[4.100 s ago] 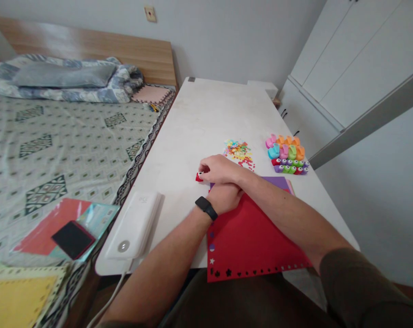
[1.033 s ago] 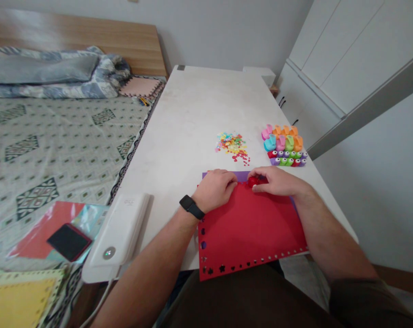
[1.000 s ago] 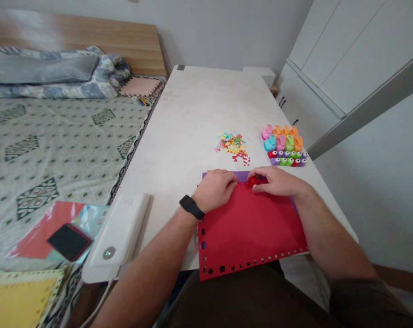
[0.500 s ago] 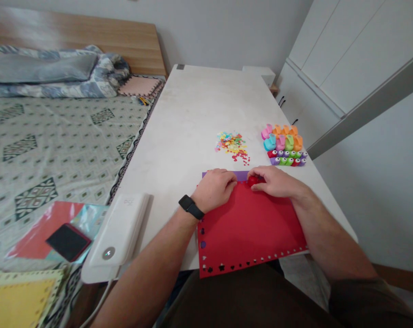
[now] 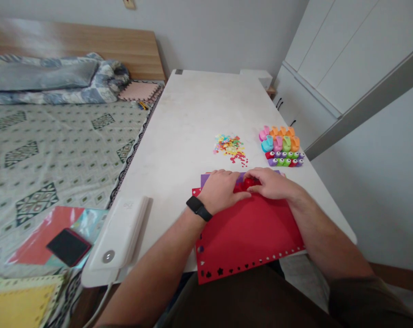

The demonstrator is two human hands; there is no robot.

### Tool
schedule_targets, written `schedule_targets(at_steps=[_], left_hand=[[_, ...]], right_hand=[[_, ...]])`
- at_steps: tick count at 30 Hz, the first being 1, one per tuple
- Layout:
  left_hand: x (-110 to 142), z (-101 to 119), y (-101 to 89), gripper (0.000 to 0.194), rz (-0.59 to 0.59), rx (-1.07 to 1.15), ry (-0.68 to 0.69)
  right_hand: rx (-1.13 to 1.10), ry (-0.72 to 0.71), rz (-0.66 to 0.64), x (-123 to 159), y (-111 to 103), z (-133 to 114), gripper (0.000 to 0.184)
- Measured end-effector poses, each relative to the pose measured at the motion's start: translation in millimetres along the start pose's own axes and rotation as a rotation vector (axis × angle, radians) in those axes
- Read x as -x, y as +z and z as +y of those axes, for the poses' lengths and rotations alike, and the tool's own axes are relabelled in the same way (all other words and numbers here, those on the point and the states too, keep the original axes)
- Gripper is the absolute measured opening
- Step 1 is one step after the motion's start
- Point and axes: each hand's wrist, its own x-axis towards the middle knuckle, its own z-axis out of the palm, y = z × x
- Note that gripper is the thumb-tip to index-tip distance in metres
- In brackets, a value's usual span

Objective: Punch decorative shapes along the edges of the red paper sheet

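Observation:
A red sheet of paper point(image 5: 250, 232) lies at the near table edge, with punched shapes along its near and left edges. My left hand point(image 5: 223, 187), with a black watch on its wrist, grips the sheet's far edge, thumb stretched across the top. Close beside it, my right hand point(image 5: 272, 182) is closed round a small red craft punch point(image 5: 250, 182) at the far edge of the sheet. Part of the punch is hidden by my fingers. Purple paper point(image 5: 205, 179) shows beneath the red sheet.
Colourful punched paper bits point(image 5: 229, 146) are piled beyond my hands. Several craft punches point(image 5: 283, 145) stand in rows to the right. A white device point(image 5: 120, 232) with a cable sits at the table's left edge. A phone point(image 5: 68, 246) lies on the bed.
The red sheet's far edge has shifted nearer and turned slightly, showing more purple paper. My left thumb has stretched out towards the punch. The camera view has tilted up slightly.

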Motion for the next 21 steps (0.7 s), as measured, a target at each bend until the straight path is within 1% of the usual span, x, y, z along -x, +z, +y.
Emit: schedule_targets(at_steps=[2,7,11,15,21], left_hand=[[-6,5,4.4,0.060,-0.034,0.004,-0.010],[-16,9,12.6,0.047,-0.071,0.055,-0.044],[-18,8,13.3,0.044,-0.100,0.110,-0.070],[-18,6,14.5,0.043,-0.107,0.168,-0.079],[-19,4,17.1,0.042,-0.107,0.171,-0.051]], right_hand=[[0.019,-0.005,0.003,-1,1,-2,0.019],[0.047,-0.013,0.002,-1,3,-2,0.017],[0.044,-0.004,-0.002,-1,3,-2,0.018],[0.072,-0.004,-0.006,0,3,-4,0.016],[0.064,-0.021,-0.002,0,4,-5,0.013]])
